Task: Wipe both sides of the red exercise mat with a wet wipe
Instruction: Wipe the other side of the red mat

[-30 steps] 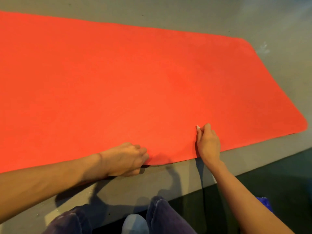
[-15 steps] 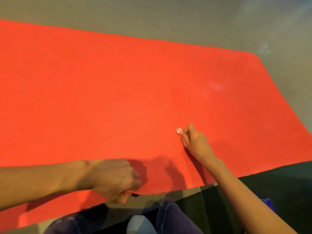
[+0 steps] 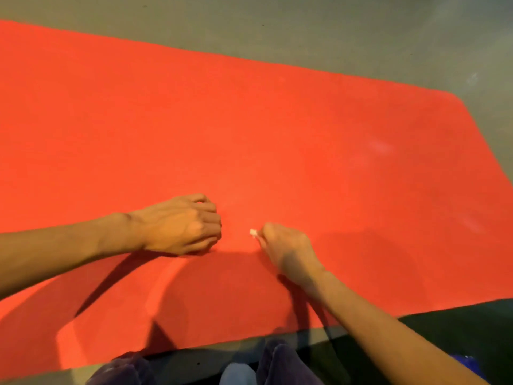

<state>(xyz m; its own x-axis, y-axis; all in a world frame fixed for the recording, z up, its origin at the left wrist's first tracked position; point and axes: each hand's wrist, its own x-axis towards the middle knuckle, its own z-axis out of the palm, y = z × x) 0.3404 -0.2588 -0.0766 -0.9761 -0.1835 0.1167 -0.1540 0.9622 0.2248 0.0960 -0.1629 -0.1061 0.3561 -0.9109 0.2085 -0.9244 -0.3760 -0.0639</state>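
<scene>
Pinching a small white wad of wet wipe (image 3: 253,232) between thumb and fingertips, the right hand (image 3: 288,248) is seen low over the red exercise mat (image 3: 249,120), with the wad at or just above the mat's surface; actual contact cannot be made out. Just to the left of it, a short gap apart, the left hand (image 3: 183,225) is set knuckles-up on the mat with its fingers curled under. Whether a fold of mat is caught in that fist or nothing is held cannot be told.

Dark shadows are thrown by both forearms across the near part of the mat, where a shallow curved ridge is visible. The mat is spread out flat over most of the grey bench (image 3: 305,29), its rounded far-right corner in view and its near edge running close to the bench's front edge.

Below that edge, knees in purple trousers (image 3: 280,362) are seen. A darker floor (image 3: 458,329) is shown at the lower right, with a blue object (image 3: 466,359) partly visible there.
</scene>
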